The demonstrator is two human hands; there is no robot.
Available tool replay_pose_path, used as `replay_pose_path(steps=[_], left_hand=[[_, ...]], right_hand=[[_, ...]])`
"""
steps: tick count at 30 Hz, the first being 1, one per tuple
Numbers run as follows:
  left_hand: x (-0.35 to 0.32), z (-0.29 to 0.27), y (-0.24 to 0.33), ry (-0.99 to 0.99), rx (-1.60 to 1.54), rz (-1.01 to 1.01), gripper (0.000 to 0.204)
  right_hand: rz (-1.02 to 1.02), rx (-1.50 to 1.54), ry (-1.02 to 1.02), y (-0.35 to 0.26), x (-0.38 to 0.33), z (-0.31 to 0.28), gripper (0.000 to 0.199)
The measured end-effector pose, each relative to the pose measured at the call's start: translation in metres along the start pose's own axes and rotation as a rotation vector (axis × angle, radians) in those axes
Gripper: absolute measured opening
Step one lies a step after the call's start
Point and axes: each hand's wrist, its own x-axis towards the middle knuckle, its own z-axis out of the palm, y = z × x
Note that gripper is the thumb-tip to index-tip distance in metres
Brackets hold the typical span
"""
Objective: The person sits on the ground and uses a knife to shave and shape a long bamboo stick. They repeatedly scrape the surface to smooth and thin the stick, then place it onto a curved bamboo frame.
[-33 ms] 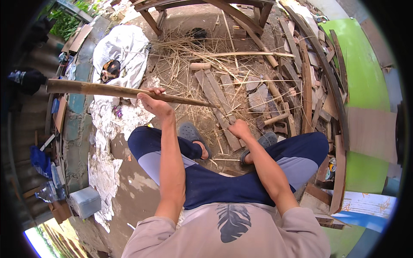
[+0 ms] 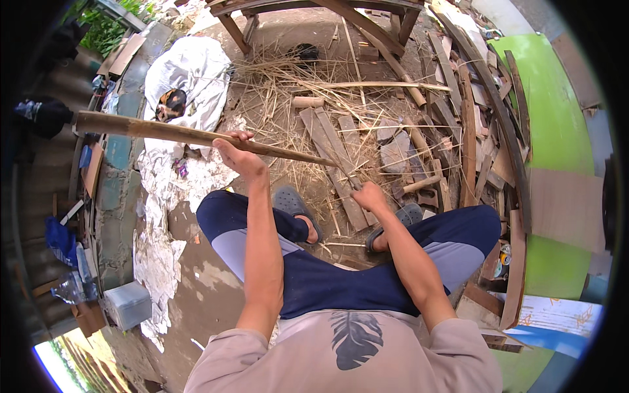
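A long brown bamboo pole [image 2: 151, 131] lies across in front of me, wide at its left end and narrowing to a tip on the right. My left hand [image 2: 241, 156] grips it near the middle from below, with the thumb on the near side and fingertips curling over the top. My right hand [image 2: 371, 198] is closed in a fist, just right of the pole's tip and lower. A narrow knife [image 2: 354, 181] juts from that fist toward the tip; its handle is hidden by my fingers. Whether the blade touches the bamboo I cannot tell.
Thin bamboo strips [image 2: 275, 85] litter the ground under a wooden bench [image 2: 314, 8]. Flat boards [image 2: 325, 141] lie before my feet, and scrap wood [image 2: 468, 131] is piled at the right. A calico cat [image 2: 171, 103] rests on a white cloth [image 2: 200, 65] at the left.
The whole picture has shifted very slightly. My two hands, the bamboo pole and the knife stay almost exactly where they were.
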Motion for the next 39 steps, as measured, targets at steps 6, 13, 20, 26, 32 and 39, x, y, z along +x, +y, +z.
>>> replay_pose_path(steps=[6,13,20,26,32,39], left_hand=[[-0.012,0.008,0.0,-0.145,-0.325,-0.22,0.051],[-0.068,0.048,0.023,-0.217,-0.646,-0.51,0.045],[-0.074,0.052,0.052,-0.169,-0.693,-0.571,0.039],[-0.073,0.05,0.061,-0.168,-0.726,-0.478,0.041],[-0.067,0.042,0.068,-0.167,-0.737,-0.47,0.042],[-0.058,0.034,0.069,-0.217,-0.731,-0.453,0.051]], right_hand=[[-0.261,0.056,0.303,-0.048,-0.058,-0.078,0.049],[-0.457,0.25,0.467,-0.053,-0.105,-0.119,0.04],[-0.367,0.313,0.412,-0.046,-0.133,-0.119,0.035],[-0.39,0.53,0.362,-0.039,-0.143,-0.103,0.034],[-0.437,0.711,0.25,-0.051,-0.151,-0.089,0.035],[-0.29,0.684,0.074,-0.055,-0.154,-0.082,0.037]])
